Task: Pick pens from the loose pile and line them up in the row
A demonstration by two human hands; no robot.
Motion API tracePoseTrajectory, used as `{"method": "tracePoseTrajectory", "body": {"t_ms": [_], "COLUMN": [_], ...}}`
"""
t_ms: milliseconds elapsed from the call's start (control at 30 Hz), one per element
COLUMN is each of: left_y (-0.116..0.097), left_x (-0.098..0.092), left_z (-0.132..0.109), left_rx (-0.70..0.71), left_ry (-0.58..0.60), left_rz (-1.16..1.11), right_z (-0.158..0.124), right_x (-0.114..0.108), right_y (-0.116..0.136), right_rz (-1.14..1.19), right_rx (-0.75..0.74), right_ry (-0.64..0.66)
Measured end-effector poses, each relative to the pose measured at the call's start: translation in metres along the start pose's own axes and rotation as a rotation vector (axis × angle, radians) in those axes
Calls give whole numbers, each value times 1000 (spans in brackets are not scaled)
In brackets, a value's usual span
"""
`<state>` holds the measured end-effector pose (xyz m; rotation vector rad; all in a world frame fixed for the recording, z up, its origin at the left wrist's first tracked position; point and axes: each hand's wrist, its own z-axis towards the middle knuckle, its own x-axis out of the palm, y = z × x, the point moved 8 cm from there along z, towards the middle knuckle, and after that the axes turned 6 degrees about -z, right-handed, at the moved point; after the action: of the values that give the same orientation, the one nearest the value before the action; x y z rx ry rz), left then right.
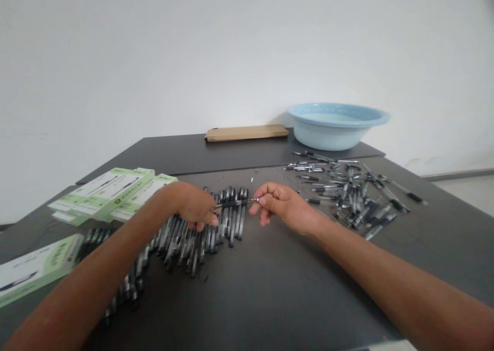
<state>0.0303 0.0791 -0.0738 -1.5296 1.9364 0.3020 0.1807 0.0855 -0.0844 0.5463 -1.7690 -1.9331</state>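
My left hand (pixel 198 207) is closed around the barrel of a pen (pixel 229 204) with a black grip, held level above the table. At its right end, my right hand (pixel 278 203) pinches a small metal pen tip (pixel 256 200) between thumb and finger. A thin refill seems to show between the grip and the tip; whether the tip touches it I cannot tell. Beneath and beside my left hand lies a row of capped pens (pixel 181 240). To the right of my right hand spreads a loose heap of uncapped pens (pixel 351 191).
Green and white pen boxes (pixel 111 191) are stacked at the left, with another box (pixel 38 266) nearer me. A light blue basin (pixel 332 135) and a flat cardboard piece (pixel 247 133) stand at the back by the wall. Small metal bits (pixel 252 179) lie on the dark table (pixel 270 289).
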Motion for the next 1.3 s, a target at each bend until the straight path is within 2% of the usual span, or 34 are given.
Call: {"method": "tracePoseTrajectory", "body": {"t_ms": [933,1300], "left_y": [0,-5], "left_x": [5,4], "left_z": [8,4], "left_rx": [12,-41], "left_ry": [-10,-13], "left_rz": [10,70], "right_z": [1,0], "right_x": [8,12], "right_y": [-3,-2], "right_rz": [-19,-93], "right_rx": [-41,-83], "right_ry": [11,18]}}
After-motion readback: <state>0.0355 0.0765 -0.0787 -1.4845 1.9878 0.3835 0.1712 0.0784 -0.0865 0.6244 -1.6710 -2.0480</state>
